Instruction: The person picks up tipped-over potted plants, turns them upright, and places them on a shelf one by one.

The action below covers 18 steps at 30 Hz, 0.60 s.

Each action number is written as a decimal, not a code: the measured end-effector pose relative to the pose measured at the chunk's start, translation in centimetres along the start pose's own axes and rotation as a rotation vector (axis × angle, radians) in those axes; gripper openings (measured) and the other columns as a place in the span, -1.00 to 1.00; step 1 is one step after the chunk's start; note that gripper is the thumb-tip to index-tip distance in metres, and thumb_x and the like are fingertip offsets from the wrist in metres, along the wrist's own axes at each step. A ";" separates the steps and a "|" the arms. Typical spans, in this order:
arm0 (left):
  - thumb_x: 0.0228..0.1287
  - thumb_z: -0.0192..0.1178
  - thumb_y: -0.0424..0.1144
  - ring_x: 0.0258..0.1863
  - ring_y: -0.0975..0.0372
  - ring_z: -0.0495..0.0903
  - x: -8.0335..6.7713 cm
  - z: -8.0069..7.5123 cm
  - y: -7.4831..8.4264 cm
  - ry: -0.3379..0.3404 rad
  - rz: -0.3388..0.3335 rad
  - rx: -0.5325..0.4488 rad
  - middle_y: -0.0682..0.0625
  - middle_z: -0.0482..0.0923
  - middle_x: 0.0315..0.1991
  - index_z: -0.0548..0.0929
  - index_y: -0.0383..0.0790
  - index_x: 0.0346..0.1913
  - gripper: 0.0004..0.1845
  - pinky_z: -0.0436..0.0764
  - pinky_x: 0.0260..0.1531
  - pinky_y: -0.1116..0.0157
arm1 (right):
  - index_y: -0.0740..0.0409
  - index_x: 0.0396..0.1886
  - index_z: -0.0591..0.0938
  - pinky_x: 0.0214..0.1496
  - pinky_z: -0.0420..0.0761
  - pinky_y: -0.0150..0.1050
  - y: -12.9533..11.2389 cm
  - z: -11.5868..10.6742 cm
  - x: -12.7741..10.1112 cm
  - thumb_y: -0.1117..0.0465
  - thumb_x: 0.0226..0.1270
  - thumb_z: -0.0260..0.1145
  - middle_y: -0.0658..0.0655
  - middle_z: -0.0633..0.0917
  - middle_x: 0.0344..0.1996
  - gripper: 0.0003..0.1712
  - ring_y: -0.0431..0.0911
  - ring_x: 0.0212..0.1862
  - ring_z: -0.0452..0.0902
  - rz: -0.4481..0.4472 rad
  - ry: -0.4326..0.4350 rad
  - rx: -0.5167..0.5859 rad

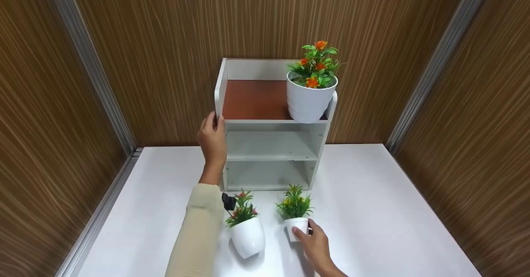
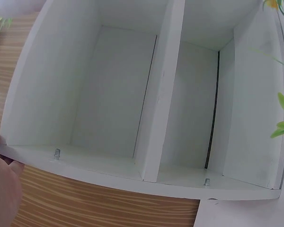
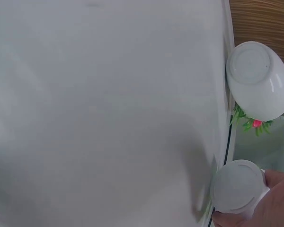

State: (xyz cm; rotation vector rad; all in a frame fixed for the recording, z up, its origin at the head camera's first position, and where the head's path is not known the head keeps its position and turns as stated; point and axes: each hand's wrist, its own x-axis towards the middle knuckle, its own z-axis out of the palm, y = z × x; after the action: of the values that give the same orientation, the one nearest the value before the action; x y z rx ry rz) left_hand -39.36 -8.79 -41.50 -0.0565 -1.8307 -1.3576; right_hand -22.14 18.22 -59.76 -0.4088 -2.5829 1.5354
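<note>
Head view: a white shelf unit (image 1: 271,144) is seen standing upright against the far wooden wall on a white table (image 1: 393,210), its long axis vertical and its open front facing the near side. The left hand (image 1: 212,138) is placed on the unit's left side panel near the top, with the fingers wrapped around the panel's front edge. A large white pot with orange flowers (image 1: 310,97) is set upright on the right part of the brown top shelf. On the table just in front of the unit, two small pots are found. The left one, an egg-shaped pot with pink flowers (image 1: 247,235), is tilted, its plant leaning toward the far side. The right one, a small pot with yellow-green foliage (image 1: 297,226), is held upright, its plant pointing up; it is gripped by the right hand (image 1: 316,248), with thumb and fingers curled around its wall.

Left wrist view: the shelf unit (image 2: 146,104) is shown from the side, its compartments appearing turned. Only part of the left hand (image 2: 2,184) is visible at the lower left, touching the panel edge.

Right wrist view: the small pot (image 3: 237,185) is seen from beneath, its round base facing the camera, held by the right hand (image 3: 270,203). The egg-shaped pot (image 3: 258,80) is seen beside it, apart.
</note>
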 end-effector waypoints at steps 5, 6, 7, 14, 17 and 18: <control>0.52 0.14 -0.20 0.09 0.12 0.67 0.0 -0.1 -0.1 -0.002 -0.001 -0.006 -0.19 0.66 0.04 0.60 -0.34 0.24 -0.63 0.68 0.08 0.23 | 0.51 0.38 0.37 0.16 0.61 0.08 -0.1 0.3 0.6 0.10 0.29 0.46 0.47 0.56 0.18 -0.17 0.29 0.17 0.55 0.006 0.017 0.012; 0.52 0.14 -0.20 0.09 0.12 0.67 0.0 -0.1 -0.1 -0.003 -0.001 -0.010 -0.19 0.66 0.04 0.60 -0.33 0.25 -0.62 0.68 0.08 0.22 | 0.49 0.38 0.38 0.17 0.61 0.09 -0.1 0.3 0.7 0.10 0.30 0.46 0.46 0.56 0.19 -0.18 0.30 0.19 0.54 0.005 0.024 0.015; 0.52 0.14 -0.20 0.08 0.12 0.67 0.0 -0.1 -0.1 -0.003 -0.001 -0.014 -0.18 0.66 0.03 0.60 -0.33 0.25 -0.63 0.68 0.08 0.22 | 0.49 0.38 0.38 0.18 0.60 0.10 -0.1 0.4 0.8 0.11 0.30 0.46 0.47 0.55 0.19 -0.19 0.32 0.20 0.53 -0.007 0.031 0.019; 0.52 0.15 -0.21 0.07 0.13 0.67 0.0 -0.1 -0.2 0.001 0.015 -0.014 -0.18 0.66 0.02 0.61 -0.33 0.23 -0.63 0.68 0.07 0.22 | 0.56 0.41 0.30 0.28 0.53 0.15 0.0 1.0 1.8 0.15 0.32 0.45 0.53 0.48 0.25 -0.14 0.37 0.26 0.47 -0.062 0.064 -0.010; 0.52 0.14 -0.20 0.09 0.13 0.67 -0.1 -0.1 -0.2 -0.001 0.013 -0.012 -0.17 0.66 0.05 0.60 -0.33 0.25 -0.62 0.68 0.09 0.23 | 0.59 0.41 0.28 0.29 0.53 0.15 0.1 1.1 2.1 0.16 0.32 0.45 0.54 0.46 0.25 -0.13 0.37 0.26 0.46 -0.070 0.064 -0.015; 0.52 0.14 -0.19 0.10 0.13 0.67 -0.1 -0.1 -0.2 -0.003 0.009 -0.011 -0.17 0.66 0.06 0.59 -0.32 0.25 -0.62 0.67 0.10 0.23 | 0.59 0.40 0.28 0.29 0.53 0.15 0.2 1.1 2.1 0.16 0.32 0.45 0.54 0.47 0.24 -0.13 0.37 0.26 0.46 -0.074 0.066 -0.018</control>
State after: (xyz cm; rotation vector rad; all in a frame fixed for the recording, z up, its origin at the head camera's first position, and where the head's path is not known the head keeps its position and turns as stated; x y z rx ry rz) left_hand -39.31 -8.90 -41.71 -0.0726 -1.8232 -1.3618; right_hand -24.38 17.95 -60.53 -0.3548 -2.5333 1.4511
